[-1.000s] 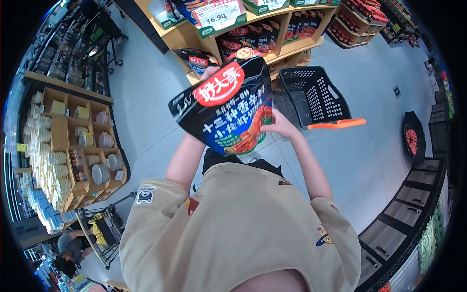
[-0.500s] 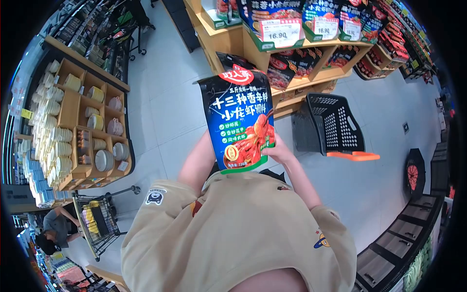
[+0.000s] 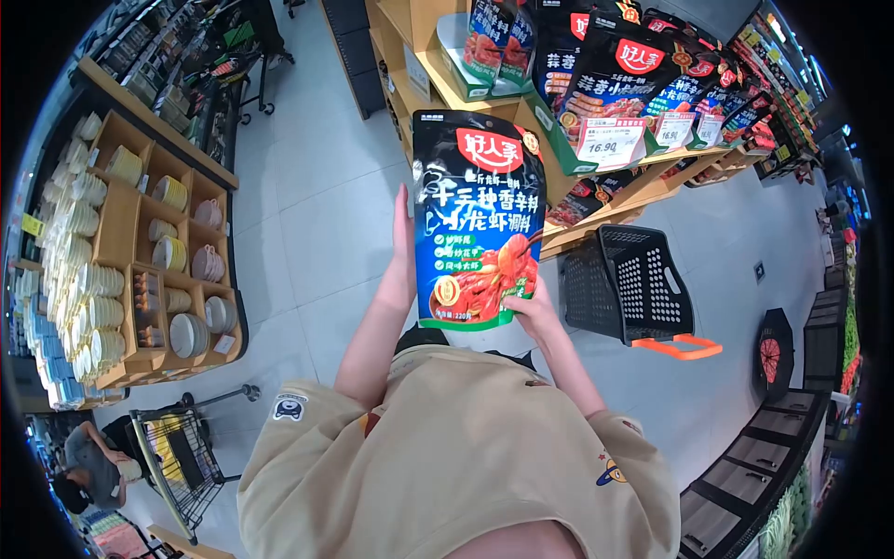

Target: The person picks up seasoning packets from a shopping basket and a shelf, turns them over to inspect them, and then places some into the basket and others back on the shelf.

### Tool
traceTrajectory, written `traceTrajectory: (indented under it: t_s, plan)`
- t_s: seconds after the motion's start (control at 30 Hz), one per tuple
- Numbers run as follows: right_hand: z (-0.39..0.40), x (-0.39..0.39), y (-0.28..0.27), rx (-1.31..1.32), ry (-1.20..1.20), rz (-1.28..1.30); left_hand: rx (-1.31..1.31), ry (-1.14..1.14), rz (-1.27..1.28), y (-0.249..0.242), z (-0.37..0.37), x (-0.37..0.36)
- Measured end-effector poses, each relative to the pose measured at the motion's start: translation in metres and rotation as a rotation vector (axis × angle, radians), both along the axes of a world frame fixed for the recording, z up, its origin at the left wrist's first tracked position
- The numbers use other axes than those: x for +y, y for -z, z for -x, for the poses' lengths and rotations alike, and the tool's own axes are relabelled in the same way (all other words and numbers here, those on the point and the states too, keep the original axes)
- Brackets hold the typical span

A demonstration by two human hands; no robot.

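Note:
A black and blue seasoning pouch (image 3: pixel 480 219) with a crayfish picture and a green bottom edge stands upright in front of my chest. My right hand (image 3: pixel 529 307) grips its lower right corner, the thumb over the front and the other fingers hidden behind. At the pouch's left edge is my left hand (image 3: pixel 403 228), its fingers stretched upward and flat; whether it touches the pouch is hard to tell. Similar pouches (image 3: pixel 619 79) stand in green-edged display boxes behind a price tag (image 3: pixel 610 142) on the wooden shelf (image 3: pixel 652 191).
A black basket (image 3: pixel 629 284) with an orange handle is on the floor at the right. Bowls fill a wooden display rack (image 3: pixel 121 228) at the left. A person (image 3: pixel 93 466) is beside a shopping cart (image 3: pixel 182 461) at the lower left. Dark cabinets (image 3: pixel 745 466) line the lower right.
The pouch has tilted more upright and faces me squarely. My left hand has come out from behind it, with fingers now visible at its left side. The shelf and basket appear lower in view.

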State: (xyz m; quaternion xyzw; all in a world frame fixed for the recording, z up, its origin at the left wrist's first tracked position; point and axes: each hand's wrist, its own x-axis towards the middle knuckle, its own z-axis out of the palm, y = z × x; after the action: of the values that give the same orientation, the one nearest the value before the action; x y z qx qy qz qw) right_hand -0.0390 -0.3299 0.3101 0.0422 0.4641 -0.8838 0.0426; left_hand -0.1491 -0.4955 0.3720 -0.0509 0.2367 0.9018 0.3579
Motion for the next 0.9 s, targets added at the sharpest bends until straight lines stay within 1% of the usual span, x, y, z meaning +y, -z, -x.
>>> traceTrajectory:
  t_s: [0.03, 0.07, 0.13, 0.17, 0.2, 0.23, 0.27, 0.33, 0.37, 0.47, 0.5, 0.6, 0.67, 0.83, 0.9]
  plan:
    - [0.007, -0.003, -0.005, -0.006, 0.059, -0.005, 0.072, 0.028, 0.132, 0.011, 0.012, -0.006]
    - [0.014, -0.004, -0.005, -0.003, 0.069, -0.010, 0.102, 0.065, 0.093, 0.021, 0.014, -0.013]
    - [0.029, -0.008, -0.010, -0.030, 0.177, -0.049, 0.242, 0.076, 0.167, 0.023, 0.012, -0.027]
    - [0.035, -0.011, -0.015, 0.005, 0.231, -0.078, 0.250, 0.083, 0.157, 0.026, 0.011, -0.032]
    - [0.041, -0.013, -0.016, 0.013, 0.239, -0.088, 0.342, 0.117, 0.267, 0.030, 0.012, -0.036]
    - [0.046, -0.014, -0.016, 0.009, 0.261, -0.197, 0.438, 0.147, 0.377, 0.032, 0.015, -0.040]
    - [0.051, -0.015, -0.017, 0.004, 0.283, -0.306, 0.449, 0.148, 0.366, 0.032, 0.018, -0.042]
    - [0.062, -0.027, -0.024, 0.019, 0.311, -0.376, 0.706, 0.100, 0.567, 0.030, 0.026, -0.047]
    - [0.066, -0.033, -0.027, 0.018, 0.314, -0.421, 0.618, 0.066, 0.499, 0.030, 0.032, -0.049]
    - [0.077, -0.043, -0.036, 0.008, 0.298, -0.506, 0.644, 0.026, 0.551, 0.036, 0.045, -0.056]
    - [0.080, -0.045, -0.039, 0.012, 0.292, -0.543, 0.610, 0.028, 0.550, 0.038, 0.048, -0.058]
    - [0.086, -0.051, -0.039, -0.014, 0.273, -0.592, 0.610, 0.009, 0.492, 0.037, 0.054, -0.064]
    - [0.090, -0.053, -0.040, 0.015, 0.267, -0.629, 0.612, 0.007, 0.497, 0.040, 0.057, -0.066]
    - [0.094, -0.058, -0.040, 0.013, 0.287, -0.610, 0.628, -0.036, 0.477, 0.042, 0.061, -0.067]
    - [0.095, -0.060, -0.043, -0.059, 0.266, -0.575, 0.597, -0.028, 0.500, 0.042, 0.062, -0.069]
